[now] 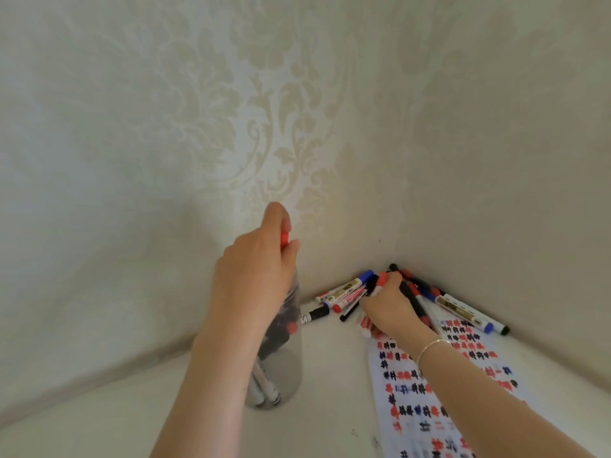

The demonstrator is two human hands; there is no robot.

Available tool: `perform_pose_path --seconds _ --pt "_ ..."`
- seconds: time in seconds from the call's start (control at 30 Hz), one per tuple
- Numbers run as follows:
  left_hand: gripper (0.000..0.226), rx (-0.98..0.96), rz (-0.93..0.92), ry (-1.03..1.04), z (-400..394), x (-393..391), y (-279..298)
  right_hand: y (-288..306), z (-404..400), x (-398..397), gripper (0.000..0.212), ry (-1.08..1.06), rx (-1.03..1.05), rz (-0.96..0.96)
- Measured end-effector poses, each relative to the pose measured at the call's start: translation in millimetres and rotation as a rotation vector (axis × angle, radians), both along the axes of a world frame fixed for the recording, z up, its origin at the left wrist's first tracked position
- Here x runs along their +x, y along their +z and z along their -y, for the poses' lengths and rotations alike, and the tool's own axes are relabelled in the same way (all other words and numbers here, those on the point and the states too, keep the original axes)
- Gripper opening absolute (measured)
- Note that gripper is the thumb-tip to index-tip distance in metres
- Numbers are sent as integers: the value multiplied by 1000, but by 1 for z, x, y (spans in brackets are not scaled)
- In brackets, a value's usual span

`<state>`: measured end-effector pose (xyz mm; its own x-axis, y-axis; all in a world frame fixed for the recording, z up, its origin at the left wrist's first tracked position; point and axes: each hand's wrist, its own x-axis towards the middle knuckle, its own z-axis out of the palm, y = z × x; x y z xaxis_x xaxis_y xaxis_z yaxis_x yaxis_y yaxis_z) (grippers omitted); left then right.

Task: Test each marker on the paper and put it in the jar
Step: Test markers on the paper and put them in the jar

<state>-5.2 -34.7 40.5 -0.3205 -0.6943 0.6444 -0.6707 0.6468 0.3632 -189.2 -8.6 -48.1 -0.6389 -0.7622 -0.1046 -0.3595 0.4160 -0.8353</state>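
Walls: cream damask-patterned wallpaper (pixel 264 110) meeting in a far corner.
Surface: white tabletop (pixel 99 421) filling the near ground.
Paper: long white sheet (pixel 413 401) with red, black and blue test marks, right, cut off at the near edge.
Jar: clear plastic jar (pixel 284 368), centre-left, holding markers; rim hidden.
Pile: loose red, blue and black markers (pixel 350 292), in the far corner.
Left hand (pixel 254 269): fingers curled round a red-capped marker (pixel 285 239) above the jar.
Right hand (pixel 386 305): reaches into the pile; grip hard to make out.

Clear plastic jar (pixel 284 368); matt embossed wallpaper (pixel 264 127); white paper (pixel 413 391).
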Motion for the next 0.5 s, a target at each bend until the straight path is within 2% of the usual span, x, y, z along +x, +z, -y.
perform_pose_path --seconds 0.07,0.17,0.27,0.4,0.43,0.5 --pt "17 73 84 27 0 -1 -3 6 2 -1 49 -37 -76 59" --pt "39 132 145 67 0 -2 -4 20 0 1 46 -74 -190 258" --pt "46 98 208 127 -1 -5 -4 29 -7 8 9 6 -236 416" --pt "14 -326 -74 -22 -14 -14 -3 43 -17 15 18 125 -250 308" --pt "22 -355 -51 -90 -17 -18 -3 47 -22 15 20 155 -226 269" --pt "50 -220 144 -212 -19 -29 -10 53 -37 14 24 262 -244 257"
